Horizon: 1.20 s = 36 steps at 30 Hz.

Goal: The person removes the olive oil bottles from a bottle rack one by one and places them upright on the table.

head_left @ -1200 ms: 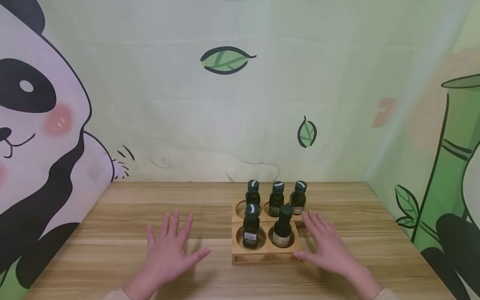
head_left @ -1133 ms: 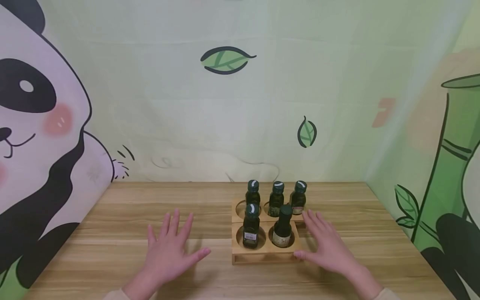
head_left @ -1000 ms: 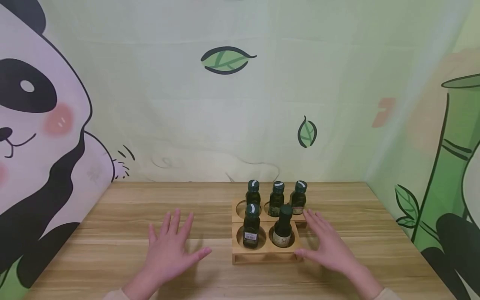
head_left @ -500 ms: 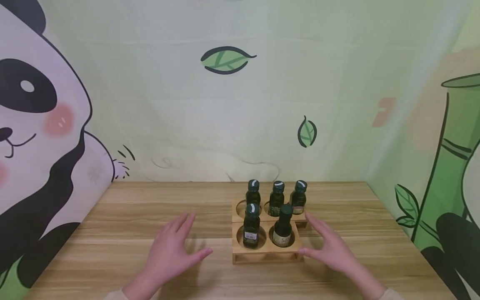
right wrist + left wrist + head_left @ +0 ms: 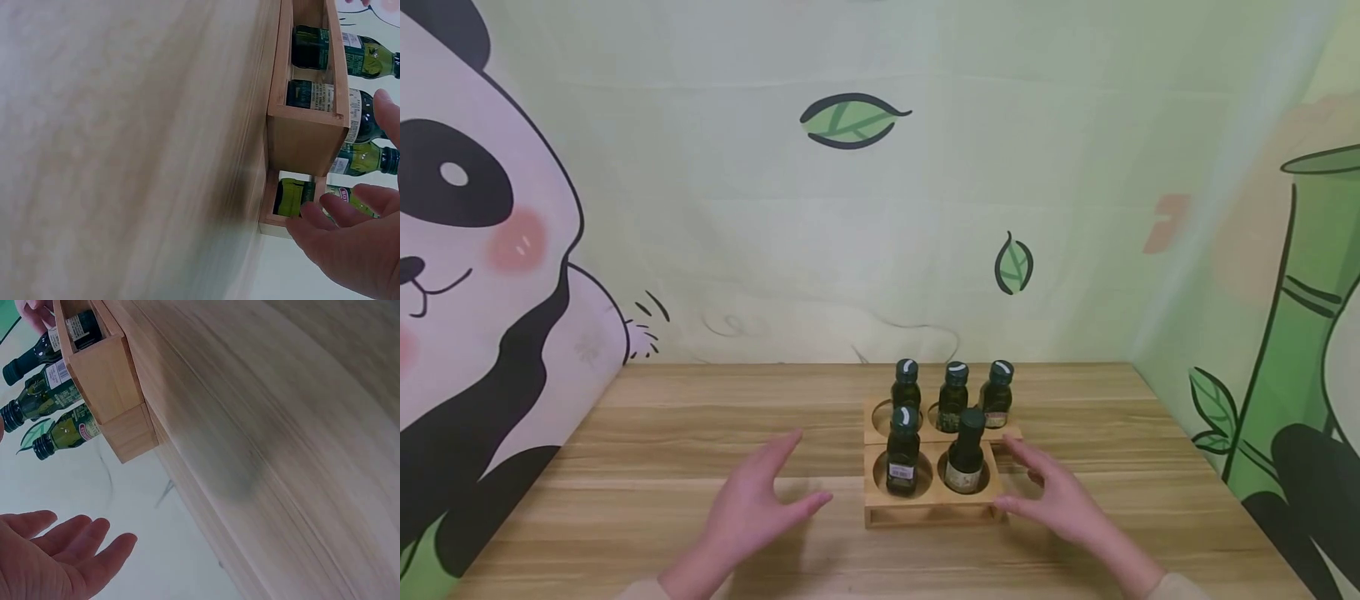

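The right hand (image 5: 1056,496), in the head view, is fairly wide: thumb and index finger spread apart at the right end of a wooden rack (image 5: 931,500), gripping nothing that shows. The left hand (image 5: 752,500) is wide too and holds nothing, over the left half of the desk (image 5: 662,450), apart from the rack. The rack stands right of the desk's middle, reaching toward the back edge. Upright in its holes are a front left bottle (image 5: 903,454), front right bottle (image 5: 964,471), back left bottle (image 5: 907,392), back middle bottle (image 5: 953,404) and back right bottle (image 5: 997,396). A leaf-printed backdrop (image 5: 730,208) hangs behind the back edge.

In the left wrist view, the left fingers are part-bent. The rack shows 2 end panels; I cannot tell whether its sections are joined. A level hold, low on both wooden ends, would likely work best; separate sections could slide apart.

In the right wrist view, the right thumb overlaps the front right bottle and the fingertips overlap the back section's end; contact is unclear. That section juts farther right, which may hinder an even grip, and the thumb could knock the bottle.
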Motion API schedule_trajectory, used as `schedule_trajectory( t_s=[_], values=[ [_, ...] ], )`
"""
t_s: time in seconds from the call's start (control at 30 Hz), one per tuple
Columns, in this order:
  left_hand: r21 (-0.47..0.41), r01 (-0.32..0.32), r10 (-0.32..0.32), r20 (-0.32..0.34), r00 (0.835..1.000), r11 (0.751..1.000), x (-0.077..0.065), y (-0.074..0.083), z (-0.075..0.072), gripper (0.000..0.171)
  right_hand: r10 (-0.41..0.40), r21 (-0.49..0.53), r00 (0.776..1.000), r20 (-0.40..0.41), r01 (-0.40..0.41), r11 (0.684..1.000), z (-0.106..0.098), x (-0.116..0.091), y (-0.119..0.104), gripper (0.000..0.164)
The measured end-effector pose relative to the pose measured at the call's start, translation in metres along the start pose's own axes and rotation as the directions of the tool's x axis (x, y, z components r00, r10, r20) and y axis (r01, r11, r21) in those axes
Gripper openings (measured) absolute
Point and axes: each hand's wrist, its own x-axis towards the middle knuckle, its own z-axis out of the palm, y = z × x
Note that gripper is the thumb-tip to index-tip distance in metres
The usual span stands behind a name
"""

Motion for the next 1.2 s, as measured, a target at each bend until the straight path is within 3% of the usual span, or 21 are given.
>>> schedule_trajectory(
  t_s=[0.53, 0.8, 1.2],
  values=[
    [-0.092, -0.026, 0.026, 0.000, 1.000, 0.995, 0.007, 0.016, 0.013, 0.088, 0.037, 0.218, 0.997, 0.072, -0.052, 0.975, 0.004, 0.008, 0.005, 0.077],
    [-0.099, -0.020, 0.021, 0.001, 1.000, 0.995, 0.011, 0.024, 0.020, 0.087, 0.066, 0.219, 0.994, 0.087, -0.083, 0.972, 0.005, 0.009, 0.003, 0.074],
    [-0.192, -0.025, 0.021, -0.022, 1.000, 0.981, 0.016, 0.035, 0.031, 0.085, 0.091, 0.212, 0.991, 0.097, -0.110, 0.971, 0.006, 0.011, 0.003, 0.074]
  ],
)
